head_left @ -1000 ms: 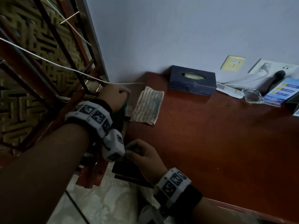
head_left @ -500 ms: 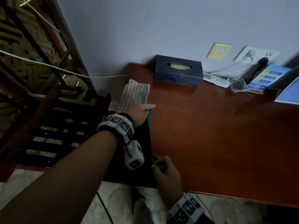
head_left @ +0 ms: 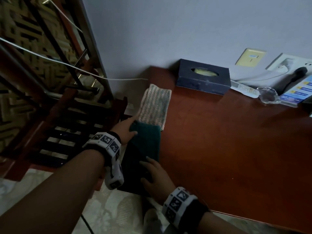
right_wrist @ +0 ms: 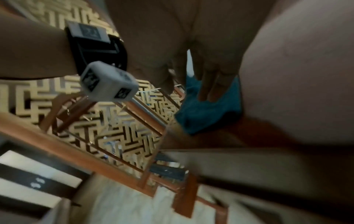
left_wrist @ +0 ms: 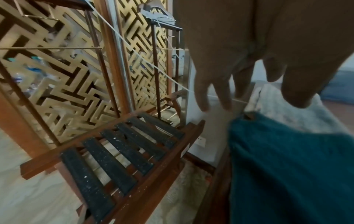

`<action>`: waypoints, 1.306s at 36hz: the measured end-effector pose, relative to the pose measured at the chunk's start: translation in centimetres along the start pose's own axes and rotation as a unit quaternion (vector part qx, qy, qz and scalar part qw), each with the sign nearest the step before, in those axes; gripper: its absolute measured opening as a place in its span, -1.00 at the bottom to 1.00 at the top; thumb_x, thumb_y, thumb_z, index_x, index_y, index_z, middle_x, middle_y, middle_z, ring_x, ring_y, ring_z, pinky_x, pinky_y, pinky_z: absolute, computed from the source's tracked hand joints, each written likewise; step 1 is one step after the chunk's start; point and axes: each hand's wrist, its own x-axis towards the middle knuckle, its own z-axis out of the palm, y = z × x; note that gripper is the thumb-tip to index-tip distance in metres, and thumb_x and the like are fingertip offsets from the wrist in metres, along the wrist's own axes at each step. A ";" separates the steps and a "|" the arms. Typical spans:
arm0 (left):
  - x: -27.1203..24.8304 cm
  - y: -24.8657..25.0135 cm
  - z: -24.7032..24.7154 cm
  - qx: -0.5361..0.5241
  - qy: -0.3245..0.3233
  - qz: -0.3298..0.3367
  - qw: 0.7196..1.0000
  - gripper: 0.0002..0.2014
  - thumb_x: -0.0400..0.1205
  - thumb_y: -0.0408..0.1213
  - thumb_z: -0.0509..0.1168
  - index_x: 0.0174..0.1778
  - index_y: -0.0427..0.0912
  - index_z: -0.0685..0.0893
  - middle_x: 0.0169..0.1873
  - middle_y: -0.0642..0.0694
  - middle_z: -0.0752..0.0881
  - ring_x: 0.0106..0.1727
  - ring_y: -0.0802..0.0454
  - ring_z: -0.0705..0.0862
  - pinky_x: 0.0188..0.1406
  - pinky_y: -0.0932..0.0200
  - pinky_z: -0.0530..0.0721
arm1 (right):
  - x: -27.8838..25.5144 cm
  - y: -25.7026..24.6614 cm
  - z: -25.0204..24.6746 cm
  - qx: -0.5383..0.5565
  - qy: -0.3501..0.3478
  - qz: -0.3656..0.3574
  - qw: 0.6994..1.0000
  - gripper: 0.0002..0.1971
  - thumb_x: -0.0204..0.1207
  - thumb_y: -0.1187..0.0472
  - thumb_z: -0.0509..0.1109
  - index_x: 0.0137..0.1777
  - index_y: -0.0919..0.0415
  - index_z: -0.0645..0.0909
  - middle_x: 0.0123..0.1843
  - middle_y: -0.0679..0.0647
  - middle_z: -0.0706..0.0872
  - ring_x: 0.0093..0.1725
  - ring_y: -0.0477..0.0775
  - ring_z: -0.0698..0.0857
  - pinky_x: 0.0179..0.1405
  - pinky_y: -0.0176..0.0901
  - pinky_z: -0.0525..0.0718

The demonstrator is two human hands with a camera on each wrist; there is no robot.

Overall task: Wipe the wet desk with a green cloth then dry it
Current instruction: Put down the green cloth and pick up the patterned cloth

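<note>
The dark green cloth (head_left: pixel 147 142) lies over the left edge of the red-brown desk (head_left: pixel 236 149), its lower part hanging off the side. My left hand (head_left: pixel 134 126) is at the cloth's far corner with thumb and fingers straight. The left wrist view shows that hand (left_wrist: pixel 256 104) just above the green cloth (left_wrist: pixel 287 166), not closed on it. My right hand (head_left: pixel 146 168) rests straight fingers on the near end of the cloth. In the right wrist view its fingertips (right_wrist: pixel 206 94) press flat on the green cloth (right_wrist: pixel 203 118).
A pale striped cloth (head_left: pixel 155 105) lies just beyond the green one. A dark blue tissue box (head_left: pixel 202 80), a remote (head_left: pixel 244 88), a glass dish (head_left: pixel 268 97) and cards (head_left: pixel 297 93) line the wall. A slatted wooden rack (head_left: pixel 76 132) stands left of the desk.
The green cloth has come up from beside the desk and now lies spread over its left edge. My left hand's fingers have straightened, and my right hand has moved onto the cloth.
</note>
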 end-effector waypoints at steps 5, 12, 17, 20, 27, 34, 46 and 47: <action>-1.0 -0.3 3.4 0.180 -0.018 0.008 0.984 -0.39 0.66 0.03 0.20 0.62 0.14 0.15 0.66 -0.04 -0.01 0.64 -0.11 0.07 0.54 -0.24 0.19 | 1.6 2.0 -2.8 -0.101 0.071 0.008 0.992 -0.49 0.60 0.22 0.25 0.57 0.11 0.35 0.61 0.04 0.29 0.56 0.07 0.34 0.54 -0.14 0.30; -2.1 0.5 8.2 0.263 -0.121 0.018 0.957 -0.14 0.59 0.21 0.21 0.60 0.30 -0.28 0.59 -0.03 -0.46 0.63 -0.14 -0.36 0.48 -0.52 -0.10 | 6.5 3.8 -7.5 -0.161 0.120 0.054 0.978 -0.56 0.60 0.17 0.24 0.49 0.09 0.45 0.52 0.13 0.41 0.41 0.26 0.48 0.36 0.09 0.49; -3.4 -0.4 8.1 0.279 -0.134 0.028 0.951 -0.10 0.56 0.21 0.26 0.59 0.33 -0.30 0.58 -0.02 -0.48 0.62 -0.12 -0.38 0.45 -0.50 -0.14 | 9.5 3.6 -10.4 -0.215 0.089 0.071 0.970 -0.57 0.67 0.12 0.16 0.54 -0.02 0.36 0.65 0.06 0.23 0.48 0.32 0.39 0.40 0.17 0.45; -4.4 -1.3 7.8 0.305 -0.142 0.027 0.941 -0.09 0.54 0.22 0.26 0.58 0.35 -0.30 0.58 -0.03 -0.48 0.62 -0.12 -0.38 0.41 -0.56 -0.19 | 11.2 3.2 -11.7 -0.268 0.037 0.063 0.961 -0.47 0.66 0.23 0.14 0.61 -0.08 0.22 0.71 -0.02 0.04 0.58 0.27 0.21 0.46 0.22 0.34; -4.0 -0.2 6.1 0.274 -0.115 0.023 0.955 -0.25 0.58 0.23 0.19 0.59 0.37 -0.10 0.65 0.01 -0.25 0.65 -0.10 -0.21 0.42 -0.54 -0.25 | 14.0 3.6 -12.2 -0.381 -0.082 0.026 0.921 -0.35 0.67 0.15 0.15 0.66 -0.26 -0.04 0.72 -0.09 -0.20 0.68 0.20 -0.19 0.58 0.31 0.00; -0.5 4.3 3.0 0.165 0.011 0.001 0.986 -0.55 0.74 0.10 -0.21 0.53 0.27 0.31 0.64 0.12 0.07 0.65 0.03 -0.06 0.51 -0.43 -0.26 | 11.5 6.1 -13.7 -0.383 -0.030 0.089 0.919 -0.46 0.69 -0.11 0.00 0.64 -0.32 -0.06 0.72 -0.03 -0.05 0.66 0.22 -0.06 0.48 0.36 0.14; 5.3 12.7 7.8 0.190 0.004 0.044 0.981 -0.55 0.74 0.05 -0.08 0.56 0.11 0.31 0.57 0.03 0.26 0.58 -0.07 0.11 0.54 -0.32 0.02 | 4.3 10.1 -14.4 -0.387 0.033 0.103 0.916 -0.45 0.66 -0.22 -0.04 0.64 -0.20 0.08 0.50 0.10 0.35 0.41 0.21 0.39 0.29 0.12 0.28; 5.5 13.3 8.3 0.198 0.012 0.051 0.979 -0.55 0.73 0.07 -0.05 0.54 0.09 0.34 0.54 0.01 0.30 0.56 -0.08 0.15 0.53 -0.29 0.07 | 4.2 10.1 -15.0 -0.377 0.041 0.093 0.921 -0.48 0.67 -0.20 -0.05 0.62 -0.18 0.13 0.45 0.08 0.41 0.37 0.20 0.44 0.28 0.12 0.29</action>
